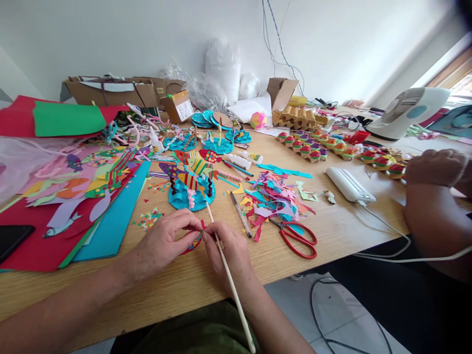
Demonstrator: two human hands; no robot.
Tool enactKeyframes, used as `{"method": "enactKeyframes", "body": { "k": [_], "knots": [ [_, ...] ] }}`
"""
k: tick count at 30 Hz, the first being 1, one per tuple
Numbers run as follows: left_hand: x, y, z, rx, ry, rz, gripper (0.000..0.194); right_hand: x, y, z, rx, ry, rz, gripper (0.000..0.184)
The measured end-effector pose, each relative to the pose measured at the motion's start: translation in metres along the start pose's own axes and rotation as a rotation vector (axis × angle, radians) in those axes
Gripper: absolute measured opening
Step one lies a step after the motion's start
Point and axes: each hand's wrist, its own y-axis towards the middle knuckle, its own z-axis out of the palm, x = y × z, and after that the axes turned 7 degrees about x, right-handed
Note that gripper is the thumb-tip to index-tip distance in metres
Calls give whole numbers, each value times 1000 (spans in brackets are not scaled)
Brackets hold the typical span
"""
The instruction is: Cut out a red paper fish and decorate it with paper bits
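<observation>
My left hand [167, 238] pinches a small red paper fish [194, 247] dotted with coloured paper bits, just over the table's front edge. The fingers hide part of the fish. My right hand [230, 248] has a long pale paintbrush [236, 300] lying through its grip, bristle end pointing away from me. Its thumb and forefinger are pressed together at the fish's tip; whether a paper bit is between them I cannot tell. Just beyond stands a blue paper base [177, 200] carrying striped and spotted paper fish [190, 181]. Tiny paper clippings [150, 219] lie left of it.
Right of my hands are a pen [241, 215], red-handled scissors [298, 239] and a heap of paper scraps [275, 194]. Coloured sheets [106, 228] are stacked at left. A white power bank [350, 185] trails a cable. Another person's arm [429, 191] rests at right, near painted egg cartons [302, 146].
</observation>
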Motion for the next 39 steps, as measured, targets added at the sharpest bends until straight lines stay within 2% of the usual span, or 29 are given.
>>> {"method": "enactKeyframes", "body": {
  "k": [15, 18, 25, 34, 39],
  "knots": [
    [11, -5, -5, 37, 52, 19, 16, -1, -1, 3, 67, -26, -7, 15],
    [15, -4, -9, 62, 74, -32, 18, 0, -1, 0, 46, 14, 8, 16],
    [30, 4, -10, 168, 183, -255, 20, 3, -5, -21, 45, 168, 44, 22],
    [37, 10, -8, 260, 330, -298, 16, -3, -16, -24, 143, 167, 178, 19],
    [39, 9, -8, 267, 343, -324, 17, 1, -14, -24, 203, 202, 131, 18]
  ]
}}
